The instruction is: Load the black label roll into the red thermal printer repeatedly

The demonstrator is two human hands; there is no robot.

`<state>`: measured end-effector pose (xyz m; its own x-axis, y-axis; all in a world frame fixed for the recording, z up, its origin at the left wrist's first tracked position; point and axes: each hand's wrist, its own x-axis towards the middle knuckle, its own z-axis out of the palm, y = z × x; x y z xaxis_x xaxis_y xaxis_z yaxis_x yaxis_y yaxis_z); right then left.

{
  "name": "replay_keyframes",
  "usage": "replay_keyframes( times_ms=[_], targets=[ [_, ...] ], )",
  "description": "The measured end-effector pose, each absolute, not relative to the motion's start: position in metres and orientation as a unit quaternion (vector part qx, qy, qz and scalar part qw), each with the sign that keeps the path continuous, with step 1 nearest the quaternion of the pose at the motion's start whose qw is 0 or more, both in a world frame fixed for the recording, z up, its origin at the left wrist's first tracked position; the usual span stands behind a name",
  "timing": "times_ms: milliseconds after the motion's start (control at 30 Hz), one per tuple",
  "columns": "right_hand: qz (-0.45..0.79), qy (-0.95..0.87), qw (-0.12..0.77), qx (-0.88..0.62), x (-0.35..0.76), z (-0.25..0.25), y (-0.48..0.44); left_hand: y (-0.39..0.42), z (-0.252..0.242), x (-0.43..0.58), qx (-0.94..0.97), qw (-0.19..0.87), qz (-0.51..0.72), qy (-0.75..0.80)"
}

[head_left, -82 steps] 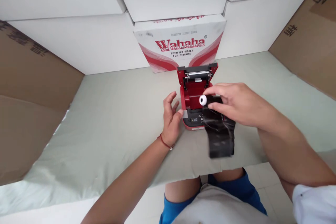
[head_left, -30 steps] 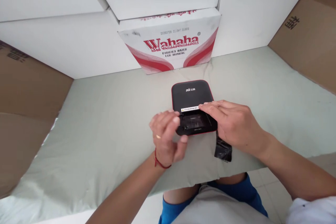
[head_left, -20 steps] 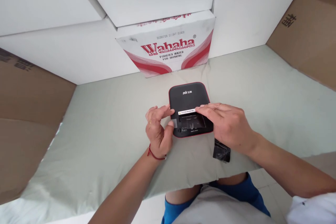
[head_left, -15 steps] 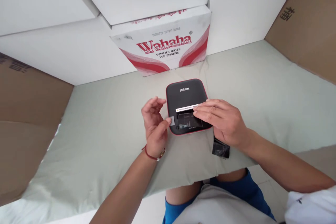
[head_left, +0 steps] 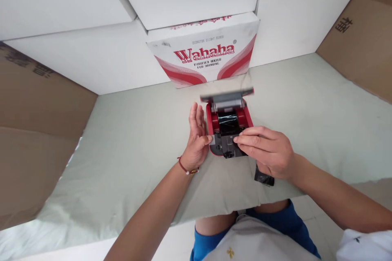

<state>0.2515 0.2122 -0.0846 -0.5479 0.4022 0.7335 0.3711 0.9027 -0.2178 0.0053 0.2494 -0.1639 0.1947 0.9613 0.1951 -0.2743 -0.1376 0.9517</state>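
Note:
A small red and black label printer [head_left: 210, 118] lies on the cloth, its lid [head_left: 228, 96] raised and blurred. Inside sits a roll of shiny black labels [head_left: 228, 121], with a black strip [head_left: 229, 144] running forward over the front edge. My left hand [head_left: 197, 140] is at the printer's left side, fingers stretched out and thumb on the grey latch [head_left: 213, 140]. From the right, my right hand [head_left: 268, 147] reaches over the front, its fingers closed together on the black strip; the thumb is hidden. Below that hand lies a black piece [head_left: 264, 177], partly covered.
A white and red Wahaha water carton [head_left: 211, 59] stands behind the printer, among stacked white boxes [head_left: 122, 57]. Brown cartons flank both sides, the left one [head_left: 39, 138] and the right one [head_left: 364, 36]. Pale green cloth [head_left: 137, 147] covers the table.
The printer's lid has swung up and back, exposing the black roll inside. My left thumb stays on the latch. My right fingers have gone from the lid to the strip at the front.

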Motion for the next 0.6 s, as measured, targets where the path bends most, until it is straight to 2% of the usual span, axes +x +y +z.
replay_keyframes(
  times_ms=[100,167,300,367,600],
  targets=[
    [0.09,-0.878,0.395,-0.256,0.247,-0.063,0.22,0.252,-0.165,0.006,0.493,0.602,0.546,0.311],
    [0.123,-0.874,0.339,-0.325,0.237,-0.045,0.23,0.253,-0.165,0.006,0.489,0.616,0.544,0.291],
    [0.052,-0.872,0.109,-0.475,0.206,-0.024,0.261,0.254,-0.166,0.007,0.495,0.613,0.551,0.276],
    [0.027,-0.859,0.034,-0.51,0.192,-0.026,0.277,0.254,-0.167,0.008,0.498,0.608,0.554,0.275],
    [0.026,-0.85,-0.004,-0.527,0.173,-0.039,0.296,0.257,-0.17,0.009,0.508,0.605,0.554,0.262]
  ],
)
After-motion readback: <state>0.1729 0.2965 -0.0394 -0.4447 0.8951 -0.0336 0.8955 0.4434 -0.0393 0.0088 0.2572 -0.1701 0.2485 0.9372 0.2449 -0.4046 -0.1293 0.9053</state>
